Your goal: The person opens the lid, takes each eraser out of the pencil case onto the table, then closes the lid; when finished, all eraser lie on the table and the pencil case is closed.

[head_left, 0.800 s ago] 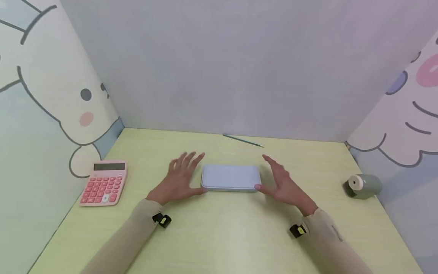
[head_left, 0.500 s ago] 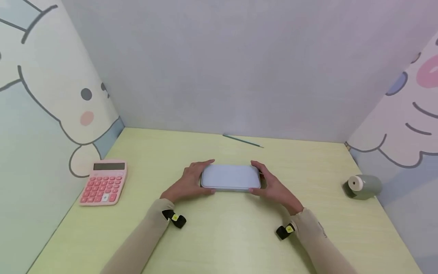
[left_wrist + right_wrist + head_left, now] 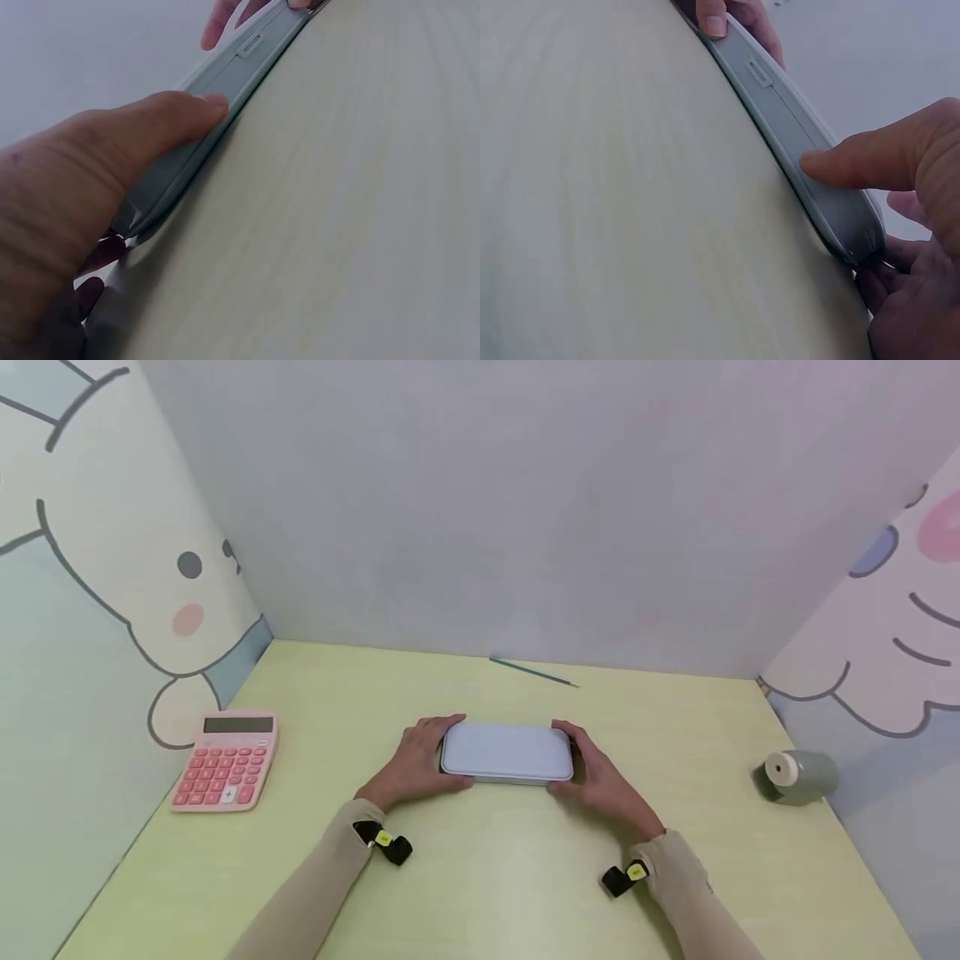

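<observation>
A flat pale blue-grey case (image 3: 506, 752) with rounded corners lies closed in the middle of the light green desk (image 3: 480, 877). My left hand (image 3: 415, 762) grips its left end, thumb along the front edge and fingers curled behind. My right hand (image 3: 597, 770) grips the right end the same way. In the left wrist view the left thumb (image 3: 161, 120) presses the case's front seam (image 3: 225, 112), where a small latch (image 3: 247, 46) shows. In the right wrist view the right thumb (image 3: 855, 161) presses the case (image 3: 795, 135) near its corner.
A pink calculator (image 3: 227, 761) lies at the desk's left edge. At the right edge a green pencil sharpener (image 3: 798, 775) lies on its side. A thin green pencil (image 3: 534, 672) lies by the back wall. Cartoon-printed panels wall in the desk on the left and right.
Both hands, spread open beside the case at first, have closed in and now grip its two ends. The case has stayed in place.
</observation>
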Available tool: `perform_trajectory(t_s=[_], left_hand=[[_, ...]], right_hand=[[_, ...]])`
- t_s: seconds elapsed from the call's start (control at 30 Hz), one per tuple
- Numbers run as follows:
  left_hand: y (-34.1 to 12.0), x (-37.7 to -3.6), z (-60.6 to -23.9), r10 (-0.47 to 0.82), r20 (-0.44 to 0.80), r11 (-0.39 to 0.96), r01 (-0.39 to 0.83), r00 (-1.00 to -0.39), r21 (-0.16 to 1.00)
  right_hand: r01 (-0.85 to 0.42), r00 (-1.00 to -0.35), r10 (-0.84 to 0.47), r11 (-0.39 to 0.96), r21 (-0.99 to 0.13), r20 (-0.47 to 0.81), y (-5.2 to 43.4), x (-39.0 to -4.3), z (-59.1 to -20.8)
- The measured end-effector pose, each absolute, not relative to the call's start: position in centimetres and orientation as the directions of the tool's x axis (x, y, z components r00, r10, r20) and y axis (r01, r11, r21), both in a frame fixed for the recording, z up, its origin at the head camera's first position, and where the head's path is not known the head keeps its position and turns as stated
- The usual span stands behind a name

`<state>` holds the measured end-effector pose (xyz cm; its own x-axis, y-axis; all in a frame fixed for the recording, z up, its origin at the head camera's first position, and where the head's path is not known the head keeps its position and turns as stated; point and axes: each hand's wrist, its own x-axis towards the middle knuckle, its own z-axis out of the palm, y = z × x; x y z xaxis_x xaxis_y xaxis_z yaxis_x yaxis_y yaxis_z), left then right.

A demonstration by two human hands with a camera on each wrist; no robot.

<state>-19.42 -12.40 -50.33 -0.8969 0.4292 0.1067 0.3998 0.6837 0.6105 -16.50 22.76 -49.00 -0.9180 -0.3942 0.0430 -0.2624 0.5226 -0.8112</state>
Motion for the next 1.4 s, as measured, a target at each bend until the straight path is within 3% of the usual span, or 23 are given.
perform_trajectory(t_s=[0.33,1.4], left_hand=[[-12.0,-19.4,-50.4,0.414,0.151,0.699,0.42,-0.898,0.578],[-9.3,-18.5,-49.8,0.269,0.192,0.775,0.33,-0.944,0.538]], right_hand=[[-0.303,-0.934,-0.343,0.616,-0.727,0.099,21.5,-15.7,-49.4],[-0.272,-0.962,-0.16,0.662,-0.699,0.223,19.4,-15.8,-50.4]])
